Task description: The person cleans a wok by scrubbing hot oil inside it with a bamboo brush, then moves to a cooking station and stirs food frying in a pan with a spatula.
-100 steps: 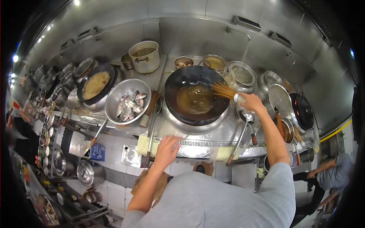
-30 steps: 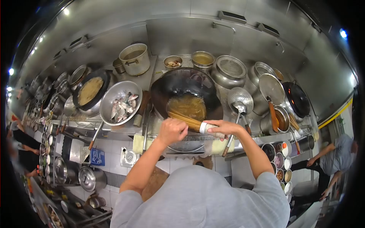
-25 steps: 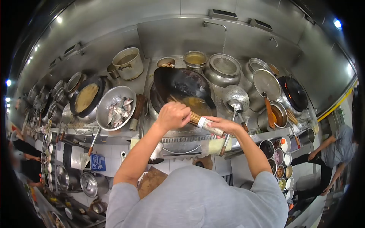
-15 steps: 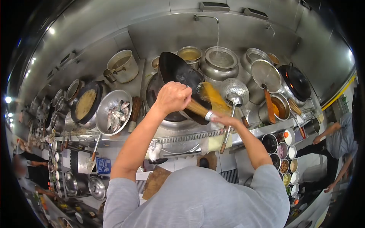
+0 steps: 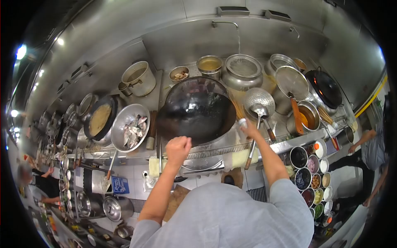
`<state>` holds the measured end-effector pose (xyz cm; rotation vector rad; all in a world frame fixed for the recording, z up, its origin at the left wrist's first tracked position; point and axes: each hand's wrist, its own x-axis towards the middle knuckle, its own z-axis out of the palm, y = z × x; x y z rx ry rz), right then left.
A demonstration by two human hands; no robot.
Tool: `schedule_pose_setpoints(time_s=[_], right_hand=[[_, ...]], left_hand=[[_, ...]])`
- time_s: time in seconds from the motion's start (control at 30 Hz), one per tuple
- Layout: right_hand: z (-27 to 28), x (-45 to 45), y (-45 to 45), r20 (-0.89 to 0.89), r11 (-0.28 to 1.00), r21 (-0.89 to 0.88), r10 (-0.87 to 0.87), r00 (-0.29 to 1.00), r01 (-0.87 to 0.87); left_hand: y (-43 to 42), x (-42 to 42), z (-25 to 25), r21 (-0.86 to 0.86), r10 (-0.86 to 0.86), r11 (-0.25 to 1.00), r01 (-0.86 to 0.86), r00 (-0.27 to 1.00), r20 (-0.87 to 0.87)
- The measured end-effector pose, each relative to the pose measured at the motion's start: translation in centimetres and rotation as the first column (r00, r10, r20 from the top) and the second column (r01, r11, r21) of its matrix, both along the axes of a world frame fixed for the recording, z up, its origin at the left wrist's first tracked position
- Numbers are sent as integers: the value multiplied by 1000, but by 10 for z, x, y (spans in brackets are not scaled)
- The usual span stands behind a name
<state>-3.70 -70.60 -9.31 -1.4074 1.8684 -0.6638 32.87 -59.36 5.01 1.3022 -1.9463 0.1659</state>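
A large black wok (image 5: 198, 118) lies over the burner in front of me, wet and shiny inside, its left side smeared by motion. My left hand (image 5: 178, 149) is closed in a fist at its near left rim, apparently gripping it; the grip itself is hidden. My right hand (image 5: 250, 129) grips a bamboo wok brush (image 5: 238, 110) by its pale-banded end, bristles pointing away along the wok's right side. Just right of the brush, a perforated skimmer (image 5: 259, 102) rests with its handle toward me.
A steel bowl of fish pieces (image 5: 130, 127) and another brush (image 5: 151, 134) stand left. Behind are a small bowl of food (image 5: 179, 73) and a pot under a running tap (image 5: 244, 66). Seasoning tubs (image 5: 298, 156) stand right. Other people are at both sides.
The wok has come down from a steep tilt, and the yellowish water pouring from it is gone. My left hand moved down toward me; the brush left the wok's inside for its right side.
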Motion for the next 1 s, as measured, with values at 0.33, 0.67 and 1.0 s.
schedule_pose_setpoints(time_s=[0.33,0.67,1.0], right_hand=[[-23,33,144,812,967,223,-254,525,124],[-36,6,118,250,906,-305,-221,943,293],[128,134,93,31,788,-551,349,936,-276]], left_hand=[[-35,-2,-68,163,7,987,-5,1000,-15],[-85,17,-109,27,404,854,520,-628,-665],[-12,32,-35,-146,197,833,533,-533,-823]])
